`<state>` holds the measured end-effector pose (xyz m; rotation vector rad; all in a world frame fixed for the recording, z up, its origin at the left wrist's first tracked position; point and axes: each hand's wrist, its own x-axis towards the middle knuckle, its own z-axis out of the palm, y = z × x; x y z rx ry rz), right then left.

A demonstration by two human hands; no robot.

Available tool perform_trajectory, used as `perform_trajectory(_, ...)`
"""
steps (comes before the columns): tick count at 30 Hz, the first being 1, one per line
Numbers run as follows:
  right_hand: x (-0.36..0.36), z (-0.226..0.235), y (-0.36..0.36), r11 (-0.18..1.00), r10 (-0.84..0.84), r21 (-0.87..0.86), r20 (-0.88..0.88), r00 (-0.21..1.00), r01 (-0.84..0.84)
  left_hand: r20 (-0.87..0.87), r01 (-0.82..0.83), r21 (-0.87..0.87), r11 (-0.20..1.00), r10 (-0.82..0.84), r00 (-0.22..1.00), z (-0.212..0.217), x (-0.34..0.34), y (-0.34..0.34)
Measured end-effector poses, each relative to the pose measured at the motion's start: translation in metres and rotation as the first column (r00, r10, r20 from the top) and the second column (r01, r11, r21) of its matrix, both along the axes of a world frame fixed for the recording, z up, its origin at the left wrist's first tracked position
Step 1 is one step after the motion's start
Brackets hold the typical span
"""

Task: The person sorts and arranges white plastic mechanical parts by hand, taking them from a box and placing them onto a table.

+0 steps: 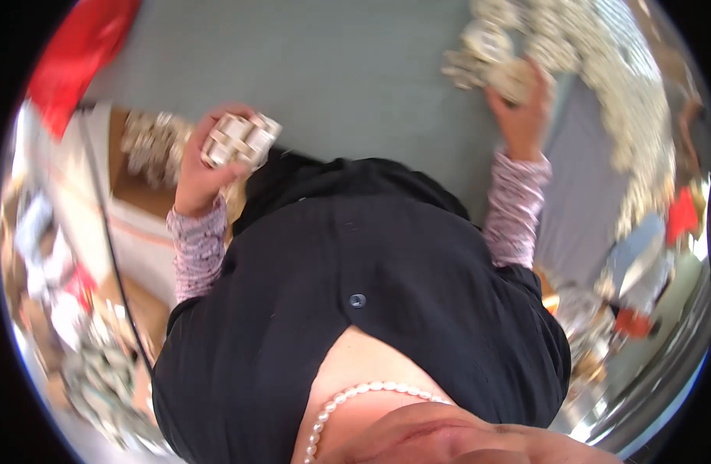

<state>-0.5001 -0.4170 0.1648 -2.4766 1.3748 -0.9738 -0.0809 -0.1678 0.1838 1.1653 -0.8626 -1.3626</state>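
Observation:
My left hand [191,174] is raised by the near left edge of the grey table [317,77]. Its fingers wrap round a bundle of small white packets with tan bands [239,141]. Over at the right, my right hand [526,120] has thumb and fingers curved about a roundish cream bundle [512,82]; blur hides its exact kind. Just beyond that hand lie more pale round bundles [487,42], bordering a long heap of cream pieces [626,116].
An open carton [143,193] holding pale bundles [150,147] stands below the table's left side. Red glossy material [81,58] lies at the far left. A black cord [112,232] runs down the left. Grey cloth [578,178] spreads beside my right forearm.

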Motion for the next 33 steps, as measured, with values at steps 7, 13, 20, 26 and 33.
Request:
perform_trajectory(7,0.023,0.014,0.014,0.922,-0.114,0.363,0.582,0.805,-0.132,0.258,-0.708,0.555,0.438,0.718,0.647,-0.189,0.106,0.162)
perform_trajectory(13,0.149,0.057,0.068,0.698,0.462,0.317,0.486,0.742,-0.642,0.240,-0.740,0.654,0.157,0.884,0.400,-0.293,0.095,0.161)
perform_trajectory(20,0.305,0.037,0.136,0.057,0.853,0.376,0.463,0.241,-0.925,-0.378,-0.492,0.273,0.827,0.562,0.735,-0.120,0.050,0.135)
perform_trajectory(26,0.356,-0.028,0.208,0.161,0.984,0.387,0.002,0.176,-0.908,-0.507,-0.571,0.287,0.769,0.628,0.591,-0.114,0.002,0.156)
perform_trajectory(33,0.287,0.018,0.132,0.200,0.926,0.214,0.277,0.256,-0.956,-0.370,-0.690,0.601,0.404,0.906,0.208,-0.300,0.117,0.298)
